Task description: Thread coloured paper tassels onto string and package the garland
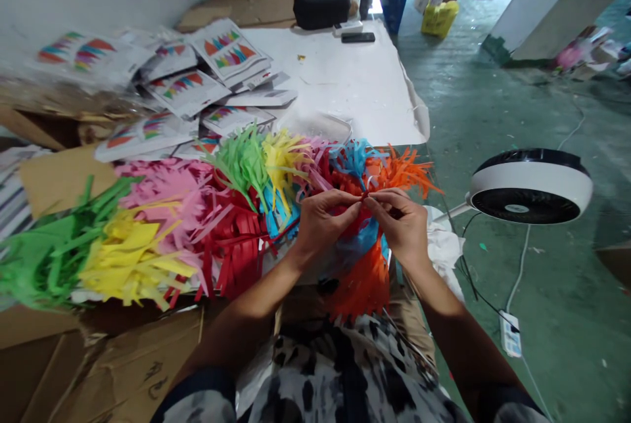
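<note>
My left hand (323, 219) and my right hand (405, 229) meet fingertip to fingertip, both closed in a pinch on the thin twisted part of a red paper tassel (365, 196). Most of what lies between the fingertips is hidden. An orange tassel (362, 282) hangs below the hands over my lap. Beyond them lie a blue tassel (355, 155) and another orange tassel (407, 172). Green (241, 160) and yellow tassels (284, 159) spread out to the left of the hands.
Fringed pink (172, 196), yellow (131, 259) and green paper (44, 255) covers the table's left side. Printed packets (190, 91) are heaped behind. A black case (321, 8) and a dark phone-like object (357, 37) lie farther back. A fan (530, 186) stands at right.
</note>
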Demonstrator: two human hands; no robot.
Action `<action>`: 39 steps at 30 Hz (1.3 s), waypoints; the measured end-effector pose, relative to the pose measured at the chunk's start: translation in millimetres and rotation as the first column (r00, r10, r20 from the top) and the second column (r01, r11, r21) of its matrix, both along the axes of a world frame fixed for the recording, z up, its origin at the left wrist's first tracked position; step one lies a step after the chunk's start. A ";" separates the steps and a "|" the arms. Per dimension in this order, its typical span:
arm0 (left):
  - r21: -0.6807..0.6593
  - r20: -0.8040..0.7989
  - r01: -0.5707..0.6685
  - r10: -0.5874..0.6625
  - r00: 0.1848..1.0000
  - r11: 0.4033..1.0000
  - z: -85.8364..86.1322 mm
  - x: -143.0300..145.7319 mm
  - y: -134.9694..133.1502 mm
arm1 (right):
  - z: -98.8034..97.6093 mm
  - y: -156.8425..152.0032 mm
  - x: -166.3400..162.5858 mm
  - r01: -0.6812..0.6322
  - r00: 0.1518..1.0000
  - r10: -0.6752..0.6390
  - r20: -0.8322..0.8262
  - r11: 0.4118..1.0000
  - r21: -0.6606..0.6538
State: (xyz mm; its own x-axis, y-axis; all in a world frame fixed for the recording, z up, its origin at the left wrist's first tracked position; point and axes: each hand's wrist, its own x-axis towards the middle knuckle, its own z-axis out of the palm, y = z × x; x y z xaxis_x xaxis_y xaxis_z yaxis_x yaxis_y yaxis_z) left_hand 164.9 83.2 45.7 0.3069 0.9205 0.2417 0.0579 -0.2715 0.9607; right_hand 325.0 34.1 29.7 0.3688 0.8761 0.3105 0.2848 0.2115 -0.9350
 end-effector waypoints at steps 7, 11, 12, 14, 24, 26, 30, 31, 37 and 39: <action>-0.022 -0.021 -0.014 0.014 1.000 1.000 -0.7 1.5 -2.2 | 2.2 -1.1 -1.4 0.022 0.994 -0.021 0.109 1.000 -0.002; -0.043 -0.047 -0.054 0.052 0.998 0.998 1.1 4.2 -5.7 | -0.6 -0.2 -4.5 0.065 0.985 -0.070 0.160 0.997 0.032; -0.025 -0.057 -0.074 0.073 0.996 0.997 1.7 5.6 -7.1 | -0.9 -0.3 -6.1 0.081 0.980 -0.088 0.179 0.996 0.043; -0.011 -0.054 -0.121 0.121 0.991 0.993 3.0 9.3 -9.9 | -0.8 -0.9 -10.1 0.115 0.968 -0.128 0.217 0.991 0.071; -0.244 0.120 -0.038 0.068 0.990 0.969 -8.5 13.6 0.7 | -8.9 0.8 -15.5 0.152 0.947 -0.188 0.261 0.977 0.153; -0.267 0.141 -0.001 0.040 0.989 0.964 -12.2 10.7 3.8 | -11.6 1.2 -12.9 0.106 0.961 -0.138 0.242 0.984 0.141; -0.187 0.057 -0.080 0.092 0.994 0.979 -10.5 8.5 4.9 | -10.8 -1.4 -9.7 0.084 0.960 -0.119 0.252 0.986 0.145; -0.159 0.030 -0.111 0.117 0.993 0.981 -9.1 8.2 5.1 | -9.2 -3.0 -9.0 0.084 0.958 -0.120 0.262 0.986 0.147; -0.163 0.045 -0.152 0.162 0.986 0.975 -10.6 3.8 11.3 | -1.7 -15.3 -3.2 -0.075 0.924 -0.009 0.382 0.976 0.204; -0.214 0.071 -0.134 0.152 0.986 0.968 -12.7 1.9 12.8 | -2.6 -17.0 -1.3 -0.095 0.917 0.011 0.398 0.976 0.194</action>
State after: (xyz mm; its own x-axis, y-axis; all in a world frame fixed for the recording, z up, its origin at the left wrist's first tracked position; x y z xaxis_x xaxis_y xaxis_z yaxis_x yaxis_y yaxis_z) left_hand 166.8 96.0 33.0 0.1550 0.9861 0.0602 -0.0041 -0.0603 0.9982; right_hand 323.6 17.1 27.1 0.1347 0.7925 0.5949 0.6024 0.4112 -0.6841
